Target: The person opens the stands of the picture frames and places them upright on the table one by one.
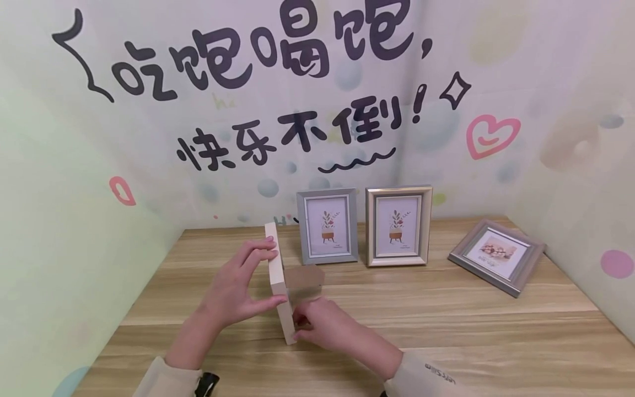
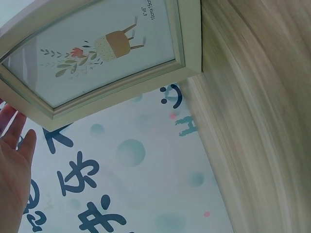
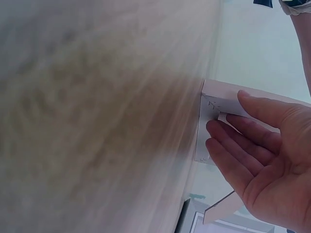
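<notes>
A cream photo frame [image 1: 275,270] stands on the table, its narrow side towards me. My left hand [image 1: 233,286] grips it from the left, fingertips on the upper edge and thumb lower down. Its front, seen in the left wrist view, bears a potted-plant print [image 2: 114,46]. At the back of the frame, my right hand [image 1: 327,325] holds the lower near edge. In the right wrist view the thumb lies along the outer side, and the other fingers [image 3: 233,150] curl inside the back. A brown stand flap [image 1: 305,277] sticks out behind the frame.
Two upright photo frames, one grey-blue [image 1: 302,226] and one champagne [image 1: 429,229], stand near the back wall. Farther right, a brownish-grey photo frame [image 1: 528,270] leans back, face up. Printed cloth walls [image 1: 248,204] border the wooden table [image 1: 446,325].
</notes>
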### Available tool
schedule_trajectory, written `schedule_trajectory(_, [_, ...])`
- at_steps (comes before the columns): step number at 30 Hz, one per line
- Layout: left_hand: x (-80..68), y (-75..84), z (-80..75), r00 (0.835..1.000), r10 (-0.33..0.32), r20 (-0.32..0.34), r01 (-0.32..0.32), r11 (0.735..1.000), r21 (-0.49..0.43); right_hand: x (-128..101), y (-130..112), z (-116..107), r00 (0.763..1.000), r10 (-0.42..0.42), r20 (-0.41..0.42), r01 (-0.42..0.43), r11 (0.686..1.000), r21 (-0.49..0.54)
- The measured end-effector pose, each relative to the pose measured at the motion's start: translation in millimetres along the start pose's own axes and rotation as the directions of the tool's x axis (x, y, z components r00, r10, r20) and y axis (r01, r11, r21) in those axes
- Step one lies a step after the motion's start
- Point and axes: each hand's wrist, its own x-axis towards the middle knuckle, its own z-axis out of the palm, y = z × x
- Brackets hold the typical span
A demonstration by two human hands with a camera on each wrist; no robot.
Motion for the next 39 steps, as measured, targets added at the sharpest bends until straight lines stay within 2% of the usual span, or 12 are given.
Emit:
schedule_trajectory(13, [-0.9, -0.1, 1.9, 1.000, -0.009, -0.005, 0.008, 1.000, -0.014, 1.3, -1.8, 3.0, 0.999, -0.042, -0.030, 0.039, 0.993, -0.107])
schedule_trajectory(16, [-2.7, -0.8, 1.2, 0.999, -0.044, 0.006, 0.045, 0.996, -0.078, 1.4, -2.6, 4.4, 0.999, -0.033, -0.024, 0.030, 0.994, -0.109])
schedule_trajectory(19, [-3.6, -4.3, 1.6, 0.995, -0.099, -0.017, 0.092, 0.962, -0.257, 1.3, -3.6, 4.7, 1.000, -0.021, -0.017, 0.019, 0.994, -0.112])
schedule_trajectory(21, [-2.8, -7.6, 2.2, 0.985, -0.166, -0.049, 0.130, 0.899, -0.419, 1.1, -4.2, 4.6, 1.000, -0.019, -0.015, 0.017, 0.992, -0.122])
schedule_trajectory(23, [-0.7, -12.2, 3.1, 0.958, -0.282, -0.045, 0.207, 0.795, -0.570, 0.8, -4.8, 4.0, 1.000, -0.022, -0.018, 0.019, 0.990, -0.137])
schedule_trajectory(24, [0.7, -15.2, 3.6, 0.937, -0.348, -0.024, 0.256, 0.733, -0.631, 0.7, -5.2, 3.7, 1.000, -0.024, -0.020, 0.020, 0.989, -0.147])
schedule_trajectory(26, [3.0, -20.9, 4.5, 0.875, -0.480, 0.070, 0.386, 0.601, -0.700, 0.4, -6.0, 3.0, 0.999, -0.029, -0.026, 0.025, 0.987, -0.160])
schedule_trajectory(28, [4.3, -27.7, 6.8, 0.801, -0.566, 0.193, 0.509, 0.475, -0.718, 0.1, -6.8, 2.4, 0.999, -0.030, -0.030, 0.024, 0.986, -0.165])
schedule_trajectory(30, [3.8, -34.3, 10.9, 0.745, -0.594, 0.303, 0.587, 0.369, -0.721, 0.0, -7.6, 2.0, 0.999, -0.026, -0.028, 0.021, 0.986, -0.165])
schedule_trajectory(31, [3.0, -37.2, 13.7, 0.724, -0.595, 0.349, 0.614, 0.326, -0.719, 0.1, -7.8, 2.0, 0.999, -0.025, -0.027, 0.020, 0.986, -0.164])
schedule_trajectory(35, [-1.2, -45.4, 28.6, 0.673, -0.580, 0.459, 0.666, 0.205, -0.717, 0.0, -8.1, 2.2, 0.999, -0.023, -0.028, 0.018, 0.986, -0.164])
schedule_trajectory(39, [-3.1, -46.9, 42.9, 0.649, -0.578, 0.495, 0.678, 0.144, -0.721, -0.4, -7.5, 2.9, 0.999, -0.029, -0.035, 0.023, 0.986, -0.162])
